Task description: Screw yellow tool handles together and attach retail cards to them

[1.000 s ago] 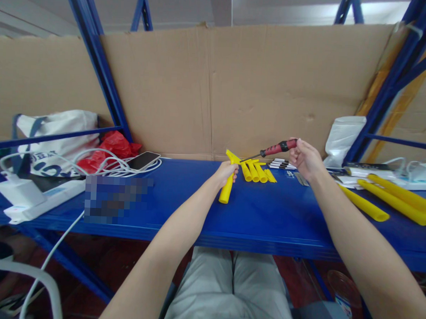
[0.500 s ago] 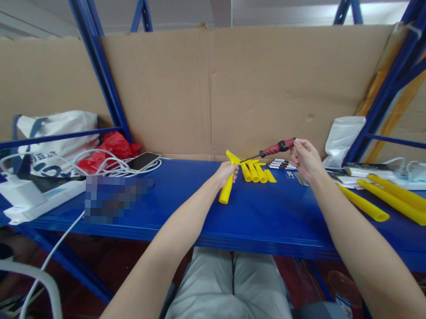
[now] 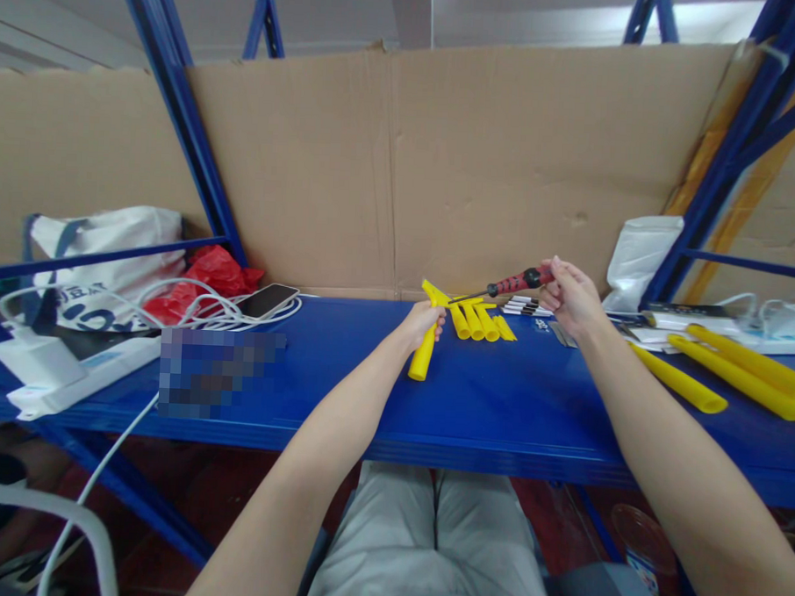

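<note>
Left hand [image 3: 425,324]: fingers closed round the middle of a yellow, smooth, plastic-looking tube with a crosswise head [image 3: 420,366].
Right hand [image 3: 567,292]: thumb and fingers pinch the rear end of a long red-and-black screwdriver with a thin dark shaft [image 3: 517,282].
Yellow tube handling: probably light, stiff and slightly slippery; the round body just below the head looks the surest hold, and the left hand is there.
Screwdriver handling: likely heavier at its handle, rigid and not fragile; the end pinch suits turning more than forceful pushing.
Yellow tube axis: runs away from the person, its round end nearest and slightly left of the grip, its head beyond.
Screwdriver axis: slopes down leftward from the right hand, shaft towards the tube's head; the tip's seating is too small to tell.
Beside the left grip: a row of short yellow tubes [image 3: 476,323], just to its right on the blue metal tabletop [image 3: 512,400].
</note>
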A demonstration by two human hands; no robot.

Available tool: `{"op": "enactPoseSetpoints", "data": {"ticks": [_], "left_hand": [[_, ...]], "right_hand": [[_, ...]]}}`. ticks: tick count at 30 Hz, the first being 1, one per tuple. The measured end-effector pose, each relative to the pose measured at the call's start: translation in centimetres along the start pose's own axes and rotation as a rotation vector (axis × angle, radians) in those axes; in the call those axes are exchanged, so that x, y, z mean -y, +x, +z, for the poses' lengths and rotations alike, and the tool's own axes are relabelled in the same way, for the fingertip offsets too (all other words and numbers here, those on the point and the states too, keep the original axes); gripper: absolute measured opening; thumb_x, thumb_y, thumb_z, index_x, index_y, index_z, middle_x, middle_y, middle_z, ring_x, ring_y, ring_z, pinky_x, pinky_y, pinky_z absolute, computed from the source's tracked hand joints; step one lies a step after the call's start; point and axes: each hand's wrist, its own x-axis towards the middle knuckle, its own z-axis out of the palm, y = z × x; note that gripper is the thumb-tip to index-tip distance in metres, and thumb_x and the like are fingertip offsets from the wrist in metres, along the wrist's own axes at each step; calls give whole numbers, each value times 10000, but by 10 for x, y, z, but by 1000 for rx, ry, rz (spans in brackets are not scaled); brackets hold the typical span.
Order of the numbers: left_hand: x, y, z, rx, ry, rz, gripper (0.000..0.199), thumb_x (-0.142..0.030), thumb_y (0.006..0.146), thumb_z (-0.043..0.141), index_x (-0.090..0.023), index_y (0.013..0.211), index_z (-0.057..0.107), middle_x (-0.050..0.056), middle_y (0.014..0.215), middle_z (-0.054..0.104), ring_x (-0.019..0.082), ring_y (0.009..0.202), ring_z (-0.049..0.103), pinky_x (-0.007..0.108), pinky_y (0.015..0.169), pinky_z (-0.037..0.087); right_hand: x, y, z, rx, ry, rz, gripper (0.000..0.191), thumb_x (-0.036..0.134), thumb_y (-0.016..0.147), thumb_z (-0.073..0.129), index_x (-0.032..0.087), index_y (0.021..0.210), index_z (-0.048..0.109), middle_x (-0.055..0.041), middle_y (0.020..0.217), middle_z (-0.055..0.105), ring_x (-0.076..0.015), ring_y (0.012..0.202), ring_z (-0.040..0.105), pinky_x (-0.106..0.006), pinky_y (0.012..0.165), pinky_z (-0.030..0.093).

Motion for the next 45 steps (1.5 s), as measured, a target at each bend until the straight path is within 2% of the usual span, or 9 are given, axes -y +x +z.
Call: {"op": "enactPoseSetpoints", "data": {"ticks": [5,11,19,23,38,45], "left_hand": [[1,1,0,4,-9,0,184,-32,754,400,-187,659,369,-88,401,369,46,277,324,178,339,254],[2,2,-1,-11,-7,-3,164,-29,738,414,-183,689,388,-90,405,375,44,286,327,170,345,259],[2,2,-1,-5,-2,-3,179,-27,745,407,-187,673,370,-91,399,372,44,281,324,169,346,257],[1,1,-1,-7,-7,-7,181,-27,746,400,-188,671,370,-89,398,371,50,281,326,178,345,261],[1,0,0,0,1,-7,188,-31,763,400,-183,655,377,-87,402,371,44,282,324,179,347,258],[2,-1,3,7,21,-14,172,-45,768,433,-182,678,381,-87,422,376,38,302,326,165,359,260]], "right_hand": [[0,1,-3,16,-74,-13,355,524,674,660,214,822,569,88,442,333,-42,345,318,-186,331,230],[3,0,-1,91,-94,-21,281,442,704,659,224,854,565,69,527,362,-58,423,373,-195,377,295],[2,-1,-1,100,-109,-25,330,464,665,688,220,759,487,77,511,367,-54,417,371,-192,388,316],[2,-2,0,93,-59,-22,408,474,594,738,219,730,450,85,496,388,-50,405,384,-186,380,311],[1,-1,9,-14,-55,-78,453,402,511,799,205,645,413,104,405,403,-43,329,372,-178,319,293],[0,-1,10,-59,-35,-140,400,378,543,774,210,645,425,103,418,383,-68,357,424,-210,357,401]]}}
